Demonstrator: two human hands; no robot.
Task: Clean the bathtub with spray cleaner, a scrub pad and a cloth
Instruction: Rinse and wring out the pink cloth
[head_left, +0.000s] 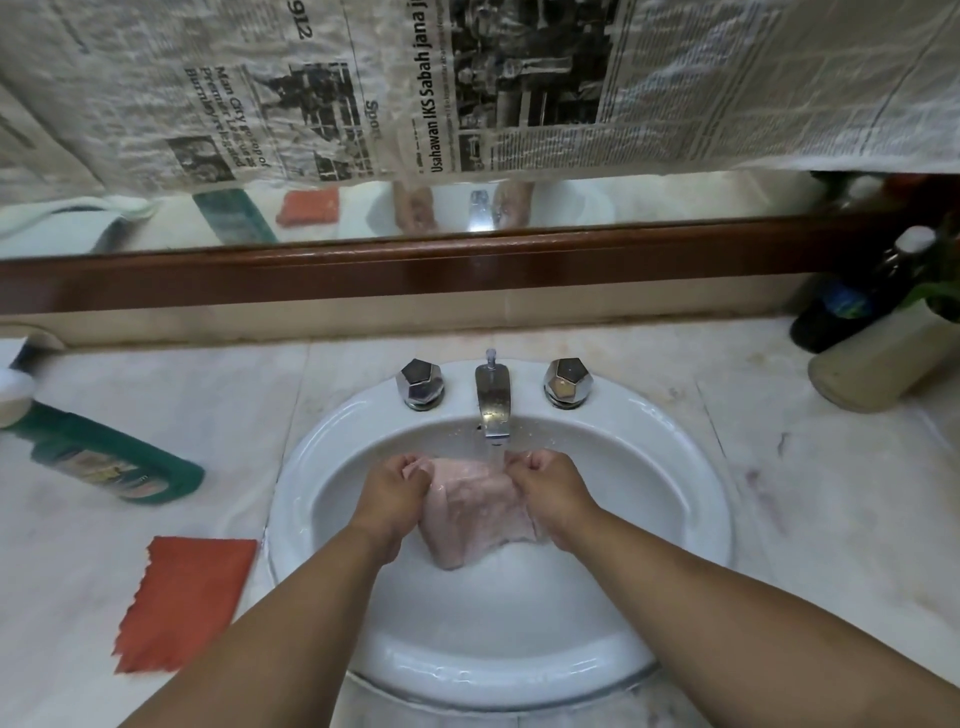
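Both hands were over the sink (691, 499) w/ the pink cloth (475, 512) stretched btwn them under water running from the tap (492, 402). The left hand (397, 480) had its grip clamped on the cloth's left edge, the right hand (545, 480) on its right edge. The green bottle (104, 457) lay on its side on the surface (831, 493) left of the sink, w/ the red scrub pad (187, 603) flat just beside the rim.

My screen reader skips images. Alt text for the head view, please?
Left hand and right hand grip a pale pink cloth under the running chrome faucet in a white sink. An orange scrub pad and green bottle sit on the counter to its left.
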